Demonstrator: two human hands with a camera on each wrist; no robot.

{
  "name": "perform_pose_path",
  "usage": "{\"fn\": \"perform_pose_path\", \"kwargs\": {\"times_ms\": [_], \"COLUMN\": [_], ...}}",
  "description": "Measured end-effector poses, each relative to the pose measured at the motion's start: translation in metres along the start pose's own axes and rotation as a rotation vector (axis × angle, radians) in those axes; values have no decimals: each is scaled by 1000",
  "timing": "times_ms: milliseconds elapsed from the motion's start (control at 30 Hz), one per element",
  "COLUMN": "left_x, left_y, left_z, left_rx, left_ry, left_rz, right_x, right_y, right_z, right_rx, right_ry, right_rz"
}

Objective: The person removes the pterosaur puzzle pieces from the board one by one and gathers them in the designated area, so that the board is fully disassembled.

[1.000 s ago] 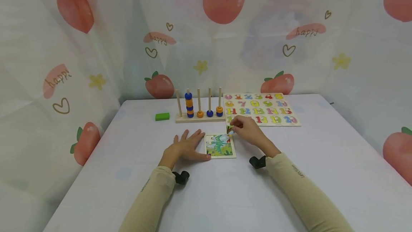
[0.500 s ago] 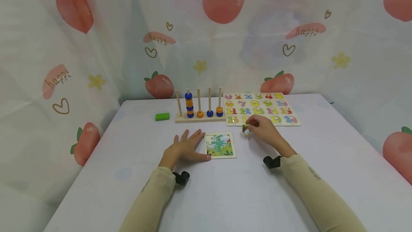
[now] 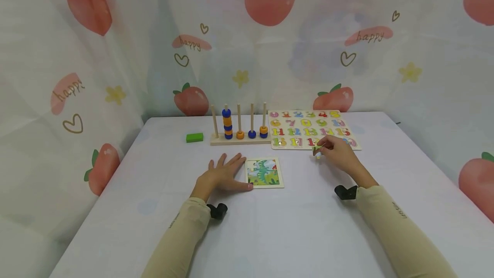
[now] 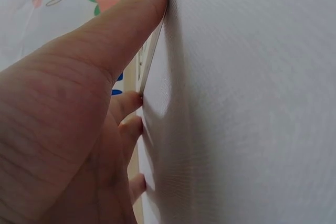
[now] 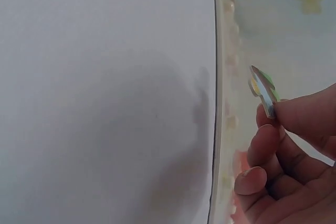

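Note:
A small square jigsaw puzzle [image 3: 266,173] with a green dinosaur picture lies in a pale frame near the middle of the table. My left hand [image 3: 220,177] rests at its left side with fingers spread, the thumb on the near left corner and the index fingertip at the far left corner. The left wrist view shows the puzzle's thin edge [image 4: 151,56] between thumb and fingers. To the right of the puzzle, my right hand [image 3: 338,155] pinches a jigsaw piece [image 5: 266,92] between thumb and index finger, raised over the table, its other fingers curled.
A wooden number board [image 3: 308,124] lies at the back, just beyond my right hand. Left of it stands a peg stacker [image 3: 240,141] with blue and orange rings on upright pegs. A green block [image 3: 194,137] sits farther left. A fruit-printed curtain closes off the back.
My right hand has moved right, from the puzzle's far right corner to in front of the number board, carrying the jigsaw piece. My left hand has stayed in place.

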State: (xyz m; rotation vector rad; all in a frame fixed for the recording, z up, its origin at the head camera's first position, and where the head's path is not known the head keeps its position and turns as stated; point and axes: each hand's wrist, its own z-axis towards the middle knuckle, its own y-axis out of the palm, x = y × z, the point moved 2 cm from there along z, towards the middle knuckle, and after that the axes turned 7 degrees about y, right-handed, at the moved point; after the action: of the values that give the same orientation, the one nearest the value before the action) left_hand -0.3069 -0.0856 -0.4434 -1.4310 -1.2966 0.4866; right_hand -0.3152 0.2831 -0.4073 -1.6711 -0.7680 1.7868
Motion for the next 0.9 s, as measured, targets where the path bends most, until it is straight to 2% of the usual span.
{"fn": "perform_pose_path", "kwargs": {"times_ms": [200,467,667,900], "left_x": [2,10,12,9], "left_y": [-2,-9,-9,-7], "left_z": [-3,-18,-19,-14], "left_rx": [0,23,20,-2], "left_ry": [-1,20,27,28], "left_rz": [-3,-13,-14,-10], "right_x": [17,43,61,75], "right_y": [-17,-33,-41,-48], "right_z": [-1,-5,-7,-3], "right_rx": [11,-5,3,-29], "right_ry": [37,116,146,222], "right_rz": [-27,-61,-86,-54]}}
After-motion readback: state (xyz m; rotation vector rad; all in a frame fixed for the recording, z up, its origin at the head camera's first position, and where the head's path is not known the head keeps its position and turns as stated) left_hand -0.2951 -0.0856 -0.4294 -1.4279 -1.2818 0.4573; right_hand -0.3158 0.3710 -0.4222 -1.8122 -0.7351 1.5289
